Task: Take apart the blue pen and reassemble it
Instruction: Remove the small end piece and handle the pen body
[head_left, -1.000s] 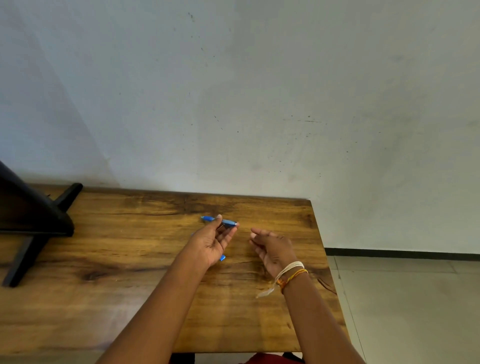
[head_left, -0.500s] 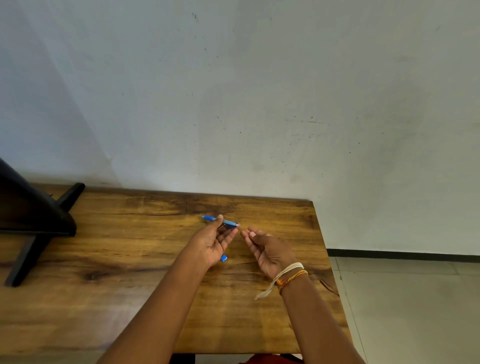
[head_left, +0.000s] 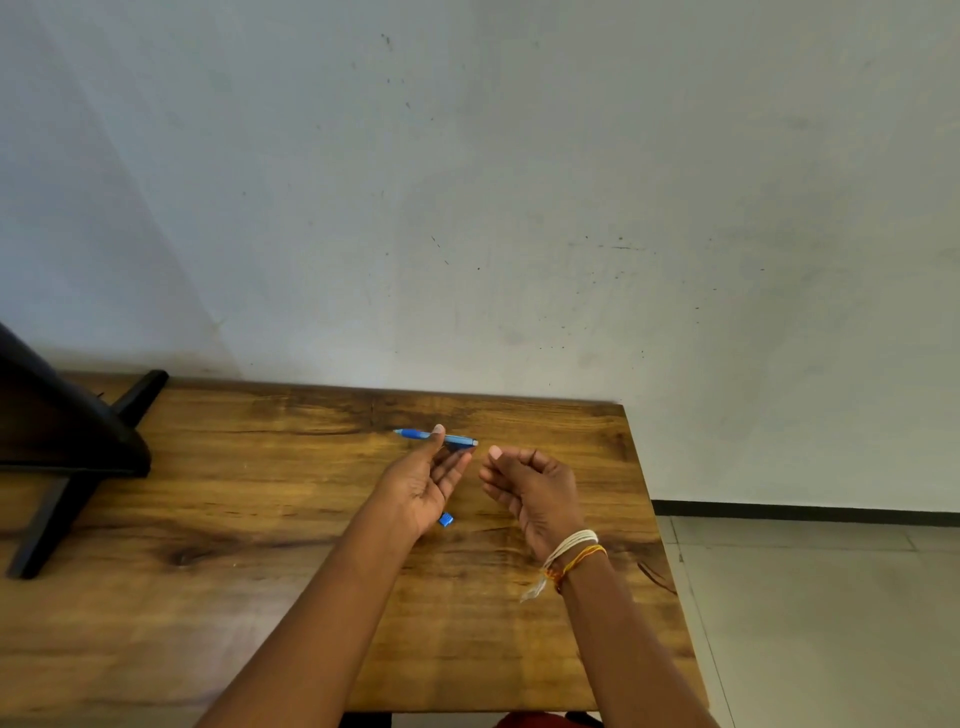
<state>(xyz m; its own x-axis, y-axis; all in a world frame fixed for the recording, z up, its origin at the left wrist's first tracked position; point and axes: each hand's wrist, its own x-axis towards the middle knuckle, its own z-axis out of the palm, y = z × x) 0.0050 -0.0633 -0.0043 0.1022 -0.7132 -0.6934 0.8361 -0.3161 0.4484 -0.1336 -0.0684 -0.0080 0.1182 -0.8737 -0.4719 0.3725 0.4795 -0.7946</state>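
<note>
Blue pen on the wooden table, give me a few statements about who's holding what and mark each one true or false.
1. The left hand holds the blue pen between thumb and fingers. True.
2. The right hand grips the pen's other end. False: it is loosely curled beside the pen's right end and does not touch it.
3. A small blue pen piece lies on the wooden table by the left wrist. True.
4. The pen lies flat on the table with no hand on it. False: the left hand has it pinched.
5. String bracelets are on the left wrist. False: they are on the right wrist.
</note>
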